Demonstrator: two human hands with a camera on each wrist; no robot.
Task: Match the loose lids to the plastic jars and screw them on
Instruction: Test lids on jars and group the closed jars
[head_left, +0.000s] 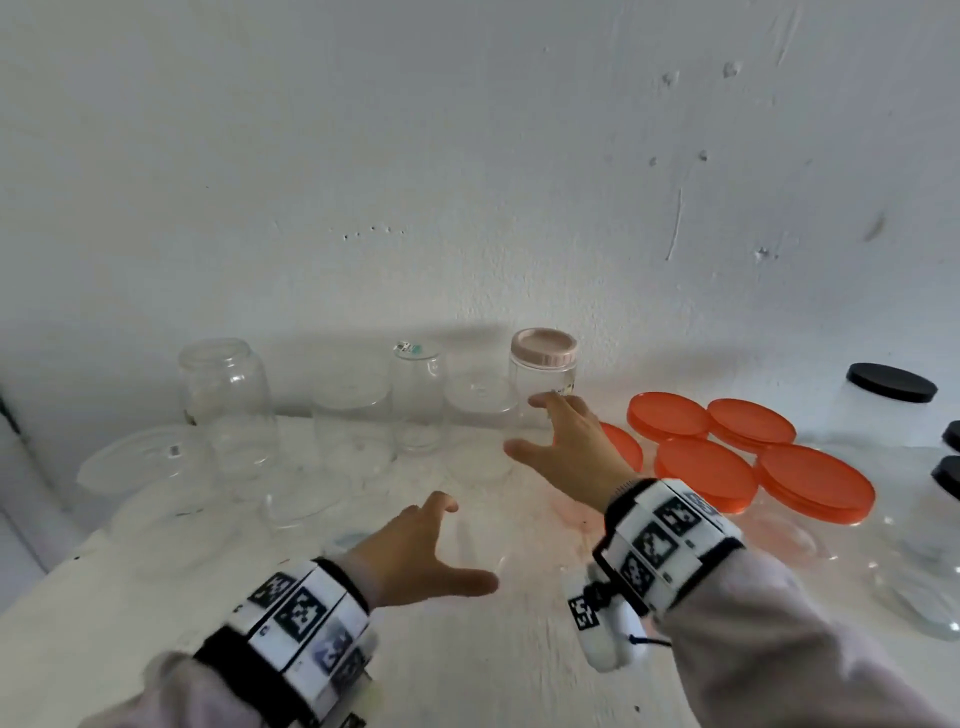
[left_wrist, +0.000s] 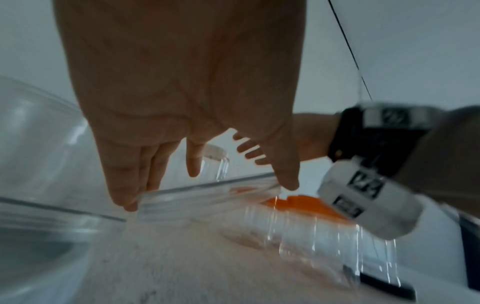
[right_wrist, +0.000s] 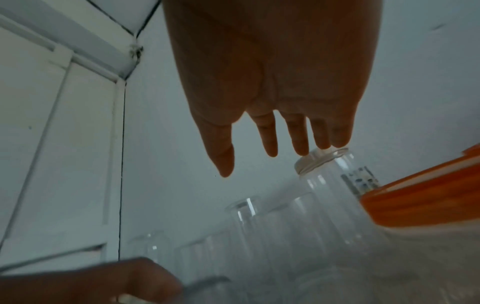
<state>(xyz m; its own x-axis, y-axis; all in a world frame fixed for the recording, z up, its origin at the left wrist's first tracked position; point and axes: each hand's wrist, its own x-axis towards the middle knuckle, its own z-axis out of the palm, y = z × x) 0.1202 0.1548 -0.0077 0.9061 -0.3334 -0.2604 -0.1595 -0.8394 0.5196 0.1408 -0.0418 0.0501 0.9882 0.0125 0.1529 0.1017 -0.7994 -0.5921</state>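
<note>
The clear plastic jar with the ribbed pale pink screw lid (head_left: 543, 382) is standing upright at the back of the white worktop (head_left: 156, 597), against the white wall (head_left: 467, 156), and serves as the landmark here. The right hand (head_left: 569, 449) is reaching toward it with fingers spread and straight, its fingertips (head_left: 540, 401) lying just beside the jar's lower wall; whether they are touching it cannot be told. The left hand (head_left: 415, 551) is hovering nearer the person than the pink-lidded jar, fingers straight and thumb spread wide, gripping nothing; in the left wrist view its fingertips are lying close to the rim of a low clear plastic jar (left_wrist: 207, 197). Just to the right of the pink-lidded jar, five round orange plastic lids (head_left: 711, 478) are sitting on clear jars. Farther right still, a pale jar with a flat black lid (head_left: 891, 384) is standing by the wall. To the left of the pink-lidded jar, a row of open clear jars is standing, ending in a tall rounded clear jar (head_left: 226, 400), with a wide low clear tub (head_left: 150, 467) in front of it.
</note>
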